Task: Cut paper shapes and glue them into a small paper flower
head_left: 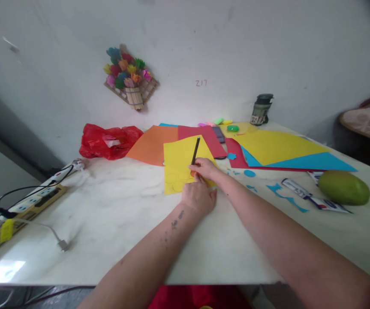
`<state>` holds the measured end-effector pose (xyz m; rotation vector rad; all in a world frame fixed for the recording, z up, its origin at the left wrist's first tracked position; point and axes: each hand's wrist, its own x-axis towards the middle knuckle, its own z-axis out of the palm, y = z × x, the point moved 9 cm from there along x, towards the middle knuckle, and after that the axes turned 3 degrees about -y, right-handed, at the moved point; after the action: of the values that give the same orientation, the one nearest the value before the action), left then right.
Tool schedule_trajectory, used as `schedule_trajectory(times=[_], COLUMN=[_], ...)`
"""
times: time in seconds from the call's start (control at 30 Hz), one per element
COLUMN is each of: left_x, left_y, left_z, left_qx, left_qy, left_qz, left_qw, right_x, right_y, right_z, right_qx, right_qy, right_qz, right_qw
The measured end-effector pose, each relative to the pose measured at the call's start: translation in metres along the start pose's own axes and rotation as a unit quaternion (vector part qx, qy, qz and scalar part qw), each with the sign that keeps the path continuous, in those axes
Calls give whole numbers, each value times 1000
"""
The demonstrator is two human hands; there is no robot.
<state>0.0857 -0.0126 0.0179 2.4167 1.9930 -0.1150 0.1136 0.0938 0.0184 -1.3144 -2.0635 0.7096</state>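
Gripping a dark pen (196, 150) in my right hand (205, 168), I leaned it over the yellow sheet (176, 156) at the middle of the tabletop (107, 219). My left hand (198, 197) rested on the sheet's near edge, a fingertip at a small orange piece (193, 173); whether it grasped anything, I couldn't tell. Curved outlines (177, 183) marked the sheet's near left part, and blue scraps (286, 197) lay to the right.
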Motion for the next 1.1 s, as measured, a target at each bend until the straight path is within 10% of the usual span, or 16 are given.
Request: schedule_trajectory(times=[1.1], left_x=[2], left_y=[-1], left_z=[2], left_qx=[3], left_qy=[12], left_qz=[-4], left_qw=[1000], right_x=[5], right_y=[8], right_z=[-4], right_qx=[22], right_qy=[47], right_qz=[-4], right_qw=[999])
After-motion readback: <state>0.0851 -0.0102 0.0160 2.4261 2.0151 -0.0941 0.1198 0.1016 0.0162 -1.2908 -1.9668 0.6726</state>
